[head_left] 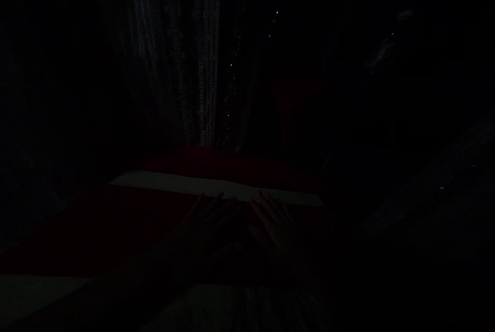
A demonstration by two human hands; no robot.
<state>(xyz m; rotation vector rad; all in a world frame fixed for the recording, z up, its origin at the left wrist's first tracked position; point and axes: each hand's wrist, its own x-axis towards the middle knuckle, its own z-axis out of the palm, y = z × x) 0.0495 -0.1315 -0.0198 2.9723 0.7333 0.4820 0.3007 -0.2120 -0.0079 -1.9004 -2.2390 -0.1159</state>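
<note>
The picture is very dark. A dark red cloth (116, 218) with a pale stripe (174, 183) across it lies spread in front of me. My left hand (211, 216) rests flat on the red cloth, fingers stretched toward the stripe. My right hand (273, 216) lies flat beside it, fingers spread, fingertips at the stripe's near edge. Neither hand holds anything.
A pale ribbed fabric (174, 64) hangs or lies behind the cloth, with small glinting specks (232, 64) along its right side. A second pale band (31, 296) shows at the lower left. Everything else is too dark to make out.
</note>
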